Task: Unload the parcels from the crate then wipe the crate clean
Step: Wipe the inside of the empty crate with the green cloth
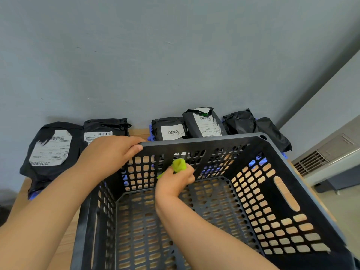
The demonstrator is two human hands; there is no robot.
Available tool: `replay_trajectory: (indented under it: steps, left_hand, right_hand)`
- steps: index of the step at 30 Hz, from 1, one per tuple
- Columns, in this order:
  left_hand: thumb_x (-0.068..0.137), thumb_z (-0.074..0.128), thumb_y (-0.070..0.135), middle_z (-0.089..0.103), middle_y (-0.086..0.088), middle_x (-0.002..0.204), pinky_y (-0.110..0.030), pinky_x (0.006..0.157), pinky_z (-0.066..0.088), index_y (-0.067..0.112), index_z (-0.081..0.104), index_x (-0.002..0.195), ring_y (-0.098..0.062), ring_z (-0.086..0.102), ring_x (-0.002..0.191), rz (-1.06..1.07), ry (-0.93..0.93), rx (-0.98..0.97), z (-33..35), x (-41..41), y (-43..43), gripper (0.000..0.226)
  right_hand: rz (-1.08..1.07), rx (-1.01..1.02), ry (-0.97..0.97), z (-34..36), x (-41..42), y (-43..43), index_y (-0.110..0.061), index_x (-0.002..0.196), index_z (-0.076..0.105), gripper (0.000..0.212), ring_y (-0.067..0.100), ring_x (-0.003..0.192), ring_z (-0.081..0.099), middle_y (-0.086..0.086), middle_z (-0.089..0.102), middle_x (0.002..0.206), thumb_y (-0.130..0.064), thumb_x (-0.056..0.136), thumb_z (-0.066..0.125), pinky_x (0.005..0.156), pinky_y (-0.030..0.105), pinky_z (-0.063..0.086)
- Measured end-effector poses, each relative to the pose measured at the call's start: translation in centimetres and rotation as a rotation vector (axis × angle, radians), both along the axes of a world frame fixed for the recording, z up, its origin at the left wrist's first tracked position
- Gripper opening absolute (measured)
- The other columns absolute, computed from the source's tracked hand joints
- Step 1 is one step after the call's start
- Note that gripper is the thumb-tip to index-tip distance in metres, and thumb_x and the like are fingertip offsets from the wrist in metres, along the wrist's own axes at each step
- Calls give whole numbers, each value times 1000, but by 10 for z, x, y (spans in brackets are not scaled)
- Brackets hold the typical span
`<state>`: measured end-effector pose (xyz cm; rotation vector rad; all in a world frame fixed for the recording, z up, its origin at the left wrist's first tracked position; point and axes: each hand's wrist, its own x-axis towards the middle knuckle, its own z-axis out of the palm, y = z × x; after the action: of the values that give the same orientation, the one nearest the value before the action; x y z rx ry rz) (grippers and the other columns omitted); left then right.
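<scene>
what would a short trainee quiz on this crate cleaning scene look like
1. True or false: the crate has goods inside.
2. What does the right hand grip? A sponge, B green cloth, C brush.
3. Fill in: the left hand holds the crate's far ___.
Key: 1 false, the parcels lie outside, behind it; 2 B; 3 rim.

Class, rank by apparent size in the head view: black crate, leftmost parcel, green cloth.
1. black crate, though it is nearest the camera.
2. leftmost parcel.
3. green cloth, partly hidden in the right hand.
</scene>
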<state>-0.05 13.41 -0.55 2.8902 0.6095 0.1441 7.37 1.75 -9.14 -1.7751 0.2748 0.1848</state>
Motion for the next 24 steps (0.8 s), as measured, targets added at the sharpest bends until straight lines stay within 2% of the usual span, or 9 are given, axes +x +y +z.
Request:
replay_trajectory:
  steps: [2,4,8,12,17,20,24]
  left_hand:
    - [99,31,41,62,10,120,-28,82,43,39,43,135,-12,57,107,5,-5,-8,0,-1,0,38]
    - [99,31,41,62,11,120,-28,82,43,39,43,135,-12,57,107,3,-3,-15,0,-1,0,38]
    - [99,30,42,62,11,121,-28,81,43,39,43,136,-12,58,107,3,-2,-28,0,-2,0,39]
    - [99,31,43,62,12,121,-29,82,44,41,43,135,-11,57,107,0,-4,-35,0,-3,1,39]
    - [99,32,43,61,12,123,-30,84,44,40,43,135,-12,57,109,7,-2,-46,1,-4,1,39]
    - [99,32,43,60,13,124,-29,83,43,40,43,136,-11,56,110,8,3,-48,2,-4,1,38]
    - [99,33,42,60,12,124,-29,84,43,40,44,135,-11,56,111,12,3,-61,4,-4,0,38]
  right_hand:
    - [68,16,-12,2,-7,-1,-10,116,43,31,26,96,53,-1,29,114,1,89,56,84,33,48]
    - [97,39,-18,4,-4,-7,-11,113,44,27,22,90,52,0,31,114,-2,91,56,79,28,45]
    - [51,76,-68,12,21,-25,-14,104,46,19,14,80,50,1,36,112,-5,92,57,79,26,42]
    - [-3,40,-107,18,44,-42,-6,109,48,18,18,89,48,2,38,113,-6,92,55,80,26,38]
    - [-32,26,-140,20,59,-54,-14,100,45,18,19,91,50,1,40,110,-5,90,57,81,27,39]
    - [-159,24,-158,29,82,-69,-7,108,49,22,18,90,50,7,43,114,-4,89,59,77,20,38]
    - [-322,-1,-216,45,128,-103,-6,111,48,27,24,95,56,12,47,121,-3,88,60,77,24,42]
